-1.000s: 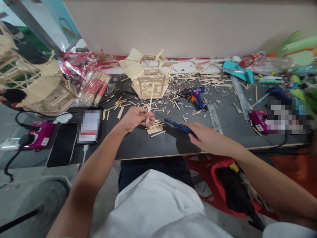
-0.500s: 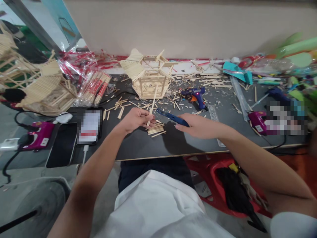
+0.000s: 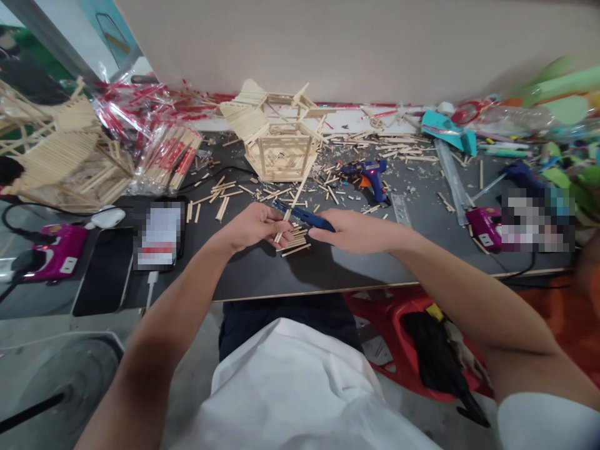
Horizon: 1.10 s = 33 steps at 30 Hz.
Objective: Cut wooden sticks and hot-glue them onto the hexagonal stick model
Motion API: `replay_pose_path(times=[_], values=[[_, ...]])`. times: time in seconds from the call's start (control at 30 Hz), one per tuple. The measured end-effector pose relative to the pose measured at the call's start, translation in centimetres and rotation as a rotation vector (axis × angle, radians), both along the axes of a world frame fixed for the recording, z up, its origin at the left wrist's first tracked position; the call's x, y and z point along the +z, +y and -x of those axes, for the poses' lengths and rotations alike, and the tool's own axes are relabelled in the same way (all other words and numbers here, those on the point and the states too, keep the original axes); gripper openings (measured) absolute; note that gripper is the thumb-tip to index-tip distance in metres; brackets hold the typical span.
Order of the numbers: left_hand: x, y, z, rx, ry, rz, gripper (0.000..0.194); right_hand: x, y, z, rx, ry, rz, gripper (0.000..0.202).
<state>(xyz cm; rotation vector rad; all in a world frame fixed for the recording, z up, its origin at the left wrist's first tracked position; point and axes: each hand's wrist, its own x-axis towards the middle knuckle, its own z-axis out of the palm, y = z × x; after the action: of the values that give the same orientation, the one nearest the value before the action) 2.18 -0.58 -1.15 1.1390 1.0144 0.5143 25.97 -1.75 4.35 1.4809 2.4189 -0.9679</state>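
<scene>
My left hand (image 3: 253, 226) pinches a thin wooden stick (image 3: 300, 187), chopstick-like, that slants up and away over the table; a shorter stick seems to lie alongside it in the fingers. In my right hand (image 3: 363, 231) are blue-handled cutting pliers (image 3: 307, 217), their jaws at the stick just beyond my left fingertips. Whether the jaws have closed on it I cannot tell. Below the fingers lies a small pile of cut sticks (image 3: 296, 242). Behind the stick stands a stick-built model (image 3: 285, 153) with slatted panels.
A blue glue gun (image 3: 372, 178) lies right of the model among stick offcuts. Wrapped chopsticks (image 3: 171, 156), another stick model (image 3: 60, 162), two phones (image 3: 105, 272) and a purple power strip (image 3: 60, 253) fill the left. A second purple strip (image 3: 485, 228) sits on the right.
My right hand has brought the pliers left, so the jaws meet the stick. The stick leans more to the right. The whole view has shifted slightly.
</scene>
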Motion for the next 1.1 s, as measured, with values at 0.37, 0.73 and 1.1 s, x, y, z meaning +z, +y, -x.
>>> replay_pose_path(times=[0.37, 0.73, 1.1], values=[[0.6, 0.1, 0.2, -0.010, 0.042, -0.047, 0.043, -0.8, 0.1, 0.3, 0.032, -0.004, -0.048, 0.034], [-0.4, 0.2, 0.4, -0.060, 0.060, -0.086, 0.025, -2.7, -1.0, 0.8, -0.122, -0.166, -0.254, 0.071], [0.2, 0.0, -0.1, 0.018, 0.046, -0.026, 0.033, -3.6, -0.7, 0.6, -0.111, -0.135, -0.302, 0.073]])
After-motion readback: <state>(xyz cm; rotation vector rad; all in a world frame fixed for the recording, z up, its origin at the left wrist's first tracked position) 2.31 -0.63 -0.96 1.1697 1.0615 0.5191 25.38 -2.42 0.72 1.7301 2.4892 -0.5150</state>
